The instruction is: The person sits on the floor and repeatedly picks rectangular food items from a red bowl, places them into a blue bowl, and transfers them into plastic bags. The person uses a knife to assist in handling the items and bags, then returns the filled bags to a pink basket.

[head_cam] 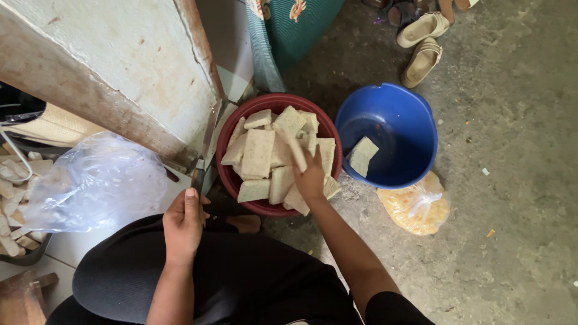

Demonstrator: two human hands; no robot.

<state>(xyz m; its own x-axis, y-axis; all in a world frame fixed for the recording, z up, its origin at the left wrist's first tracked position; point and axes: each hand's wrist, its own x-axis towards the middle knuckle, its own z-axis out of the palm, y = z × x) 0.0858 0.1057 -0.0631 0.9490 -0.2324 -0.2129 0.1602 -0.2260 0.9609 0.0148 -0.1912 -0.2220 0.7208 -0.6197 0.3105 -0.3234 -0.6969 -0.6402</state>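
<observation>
Over the red basin (pixel 229 157) on the floor, our right hand (pixel 310 179) grips one pale slab (pixel 293 146); we should lift it gently, left hand (pixel 183 224) curled closed, idle.

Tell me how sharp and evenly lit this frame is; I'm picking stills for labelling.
Head view: soft daylight, no hard shadows; the floor is bright, the lap area dark. The right hand and the slab it lifts are motion-blurred; the red bowl and blue tub are sharp. Mild glare on the plastic bag.
</observation>
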